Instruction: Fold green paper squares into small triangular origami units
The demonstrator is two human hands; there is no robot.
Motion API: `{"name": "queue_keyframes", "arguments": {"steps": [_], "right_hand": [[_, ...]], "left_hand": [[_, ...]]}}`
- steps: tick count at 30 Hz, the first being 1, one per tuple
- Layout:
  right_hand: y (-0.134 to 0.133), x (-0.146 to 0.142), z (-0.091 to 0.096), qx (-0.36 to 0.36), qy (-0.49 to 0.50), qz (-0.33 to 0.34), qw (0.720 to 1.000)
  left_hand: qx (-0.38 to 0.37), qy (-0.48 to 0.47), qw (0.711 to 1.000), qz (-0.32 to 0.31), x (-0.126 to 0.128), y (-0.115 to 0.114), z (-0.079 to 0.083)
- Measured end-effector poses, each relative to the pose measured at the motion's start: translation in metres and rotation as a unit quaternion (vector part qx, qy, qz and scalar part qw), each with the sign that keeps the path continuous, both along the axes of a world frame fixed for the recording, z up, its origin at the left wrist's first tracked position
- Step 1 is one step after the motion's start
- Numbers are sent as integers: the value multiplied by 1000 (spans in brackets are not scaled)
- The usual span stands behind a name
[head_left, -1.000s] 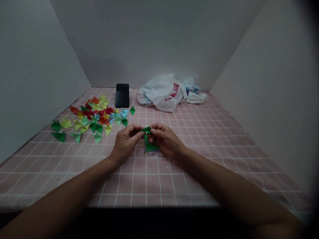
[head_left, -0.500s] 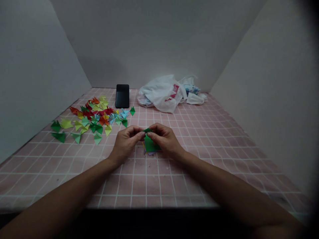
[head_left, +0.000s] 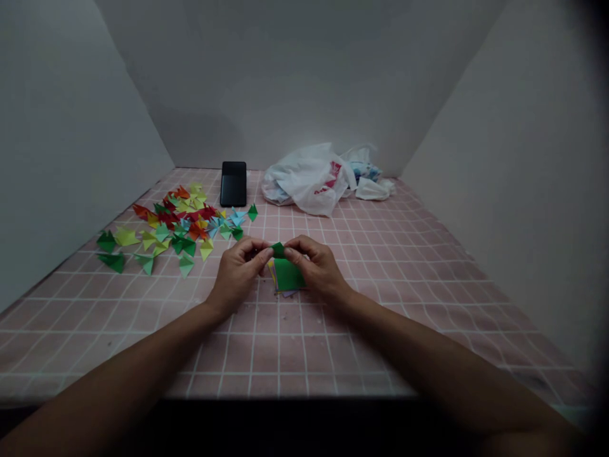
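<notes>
Between my two hands is a small folded piece of green paper (head_left: 278, 250). My left hand (head_left: 242, 266) pinches its left side between thumb and fingers, and my right hand (head_left: 316, 263) pinches the right side. Just below the folded piece lies a stack of square paper sheets (head_left: 289, 275), green on top, with yellow and purple edges sticking out at the left and bottom. My right hand covers the right part of this stack.
Many folded paper shapes (head_left: 183, 244) in green, yellow, red, orange and blue lie scattered at the left. A black phone (head_left: 233, 184) leans near the back wall. White plastic bags (head_left: 311, 181) sit at the back right of the pink checked tablecloth (head_left: 404, 254).
My left hand has shifted slightly left, and the thumbs are farther apart. More of the folded green paper and of the stack beneath now shows.
</notes>
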State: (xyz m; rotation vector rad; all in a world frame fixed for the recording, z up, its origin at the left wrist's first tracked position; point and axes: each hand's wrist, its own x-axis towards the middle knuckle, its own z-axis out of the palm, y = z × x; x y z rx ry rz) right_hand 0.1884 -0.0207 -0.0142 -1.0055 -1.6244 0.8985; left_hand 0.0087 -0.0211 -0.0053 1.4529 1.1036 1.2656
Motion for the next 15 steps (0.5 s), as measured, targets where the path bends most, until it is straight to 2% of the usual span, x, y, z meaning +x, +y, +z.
{"name": "queue_keyframes", "arguments": {"steps": [6, 11, 15], "right_hand": [[0, 0, -3, -13, 13, 12, 1000], [0, 1, -3, -28, 9, 21, 999], [-1, 1, -3, -24, 0, 16, 1000]], "left_hand": [[-26, -37, 998, -31, 2, 1, -4], [-1, -73, 997, -29, 5, 2, -5], [12, -54, 998, -34, 4, 1, -5]]}}
